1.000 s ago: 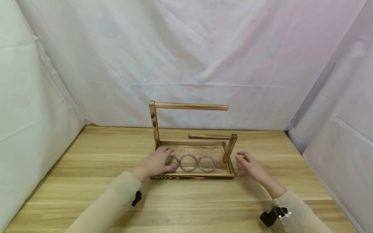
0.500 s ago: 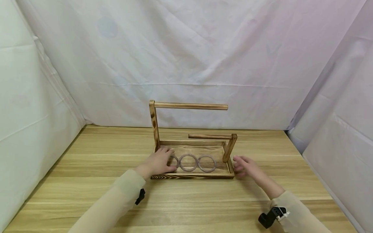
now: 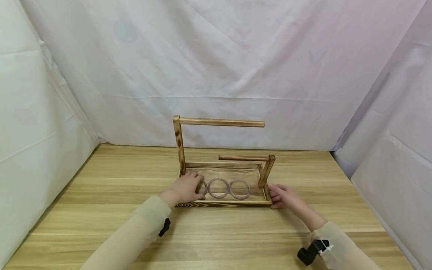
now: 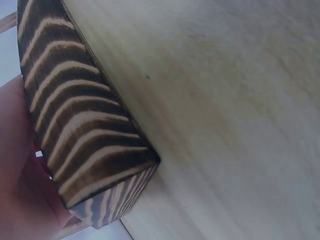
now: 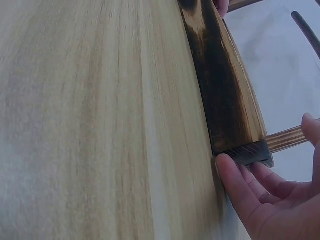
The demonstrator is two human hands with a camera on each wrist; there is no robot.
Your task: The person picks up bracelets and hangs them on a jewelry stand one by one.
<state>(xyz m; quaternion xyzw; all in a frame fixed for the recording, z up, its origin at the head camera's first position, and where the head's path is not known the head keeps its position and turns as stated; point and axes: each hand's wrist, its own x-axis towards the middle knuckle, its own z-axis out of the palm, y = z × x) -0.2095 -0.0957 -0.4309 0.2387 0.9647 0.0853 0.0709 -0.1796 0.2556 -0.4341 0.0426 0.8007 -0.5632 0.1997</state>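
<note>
Seen from the head camera, a shallow rectangular tray of scorched, striped wood sits near the middle of a pale wooden table, in front of a creased white cloth backdrop. A tall wooden post at the tray's left end carries a long horizontal wooden bar, and a shorter post at the right end carries a lower, shorter wooden bar. Three pale translucent rings lie flat in a row on the tray's floor, each touching the next. The person's left hand, in a beige sleeve, rests over the tray's left end with loosely bent fingers covering part of the leftmost ring; whether it grips the rim cannot be told here. The right hand lies against the tray's right end wall, fingers nearly straight and holding nothing. From the left wrist camera, the tray's dark-striped corner fills the left side above the pale tabletop, with the palm pressed close beside its end; the fingers are out of sight. From the right wrist camera, the tray's charred side wall runs across the tabletop, and the right hand's straight fingers touch its near corner without curling round it.
</note>
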